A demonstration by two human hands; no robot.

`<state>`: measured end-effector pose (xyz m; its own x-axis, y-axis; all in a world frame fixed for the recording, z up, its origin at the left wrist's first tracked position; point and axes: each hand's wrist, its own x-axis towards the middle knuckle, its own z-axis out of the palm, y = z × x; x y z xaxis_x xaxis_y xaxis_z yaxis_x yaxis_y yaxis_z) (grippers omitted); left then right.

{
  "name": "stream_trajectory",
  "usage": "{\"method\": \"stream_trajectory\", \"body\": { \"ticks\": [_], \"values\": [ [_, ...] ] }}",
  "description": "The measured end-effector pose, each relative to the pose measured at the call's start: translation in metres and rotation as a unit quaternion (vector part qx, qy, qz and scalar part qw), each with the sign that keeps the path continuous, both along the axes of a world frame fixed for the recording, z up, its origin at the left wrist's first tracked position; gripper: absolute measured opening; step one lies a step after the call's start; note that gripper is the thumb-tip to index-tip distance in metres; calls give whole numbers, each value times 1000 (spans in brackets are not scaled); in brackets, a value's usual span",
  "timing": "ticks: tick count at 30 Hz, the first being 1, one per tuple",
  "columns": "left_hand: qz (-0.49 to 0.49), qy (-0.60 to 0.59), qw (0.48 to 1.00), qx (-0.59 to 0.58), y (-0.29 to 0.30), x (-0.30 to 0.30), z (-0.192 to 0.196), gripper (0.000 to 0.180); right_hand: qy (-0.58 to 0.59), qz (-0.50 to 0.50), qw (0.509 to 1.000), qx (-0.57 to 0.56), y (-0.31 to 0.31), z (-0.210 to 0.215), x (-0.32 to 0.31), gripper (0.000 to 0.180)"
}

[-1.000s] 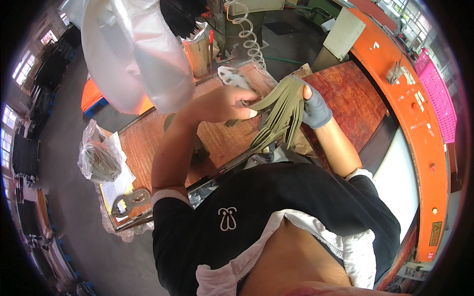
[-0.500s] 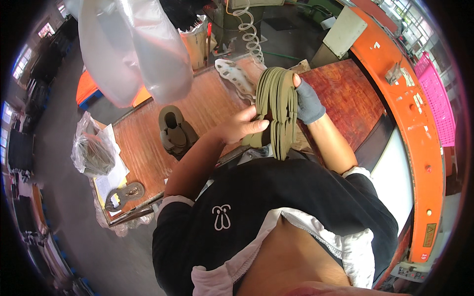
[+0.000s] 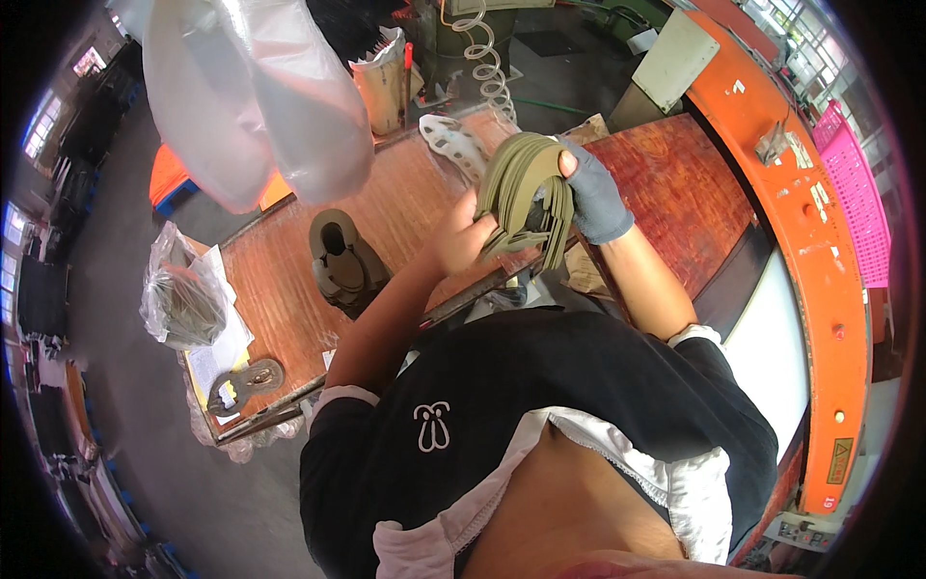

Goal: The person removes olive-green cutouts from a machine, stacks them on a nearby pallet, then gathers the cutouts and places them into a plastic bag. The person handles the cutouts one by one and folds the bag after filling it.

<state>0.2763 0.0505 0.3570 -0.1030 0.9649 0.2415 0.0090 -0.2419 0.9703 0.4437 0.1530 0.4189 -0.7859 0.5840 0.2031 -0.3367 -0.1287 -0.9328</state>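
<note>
Olive-green, a fanned stack of shoe-shaped pieces (image 3: 509, 186) is pinched between thumb and fingers of both the bare left hand (image 3: 461, 236) and the gloved right hand (image 3: 595, 198), seemingly gathered but not yet evened, while a second stack (image 3: 359, 262) already lies on the desk (image 3: 280, 253) left of the hands.

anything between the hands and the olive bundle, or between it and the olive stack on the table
Nothing visible separates the olive bundle from the left hand or gloved right hand; both hold it. Toward the olive stack, the left hand itself lies in between in this view.
</note>
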Motion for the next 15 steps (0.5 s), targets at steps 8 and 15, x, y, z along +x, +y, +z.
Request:
{"method": "stream_trajectory", "body": {
  "ticks": [8, 15],
  "values": [
    [-65, -137, 987, -46, 4, 25, -26, 46, -64, -45, 991, -108, 9, -16, -6, 23],
    [-42, -114, 982, -144, 6, 17, -13, 36, -113, -13, 983, -142, 28, -24, -5, 33]
  ]
}}
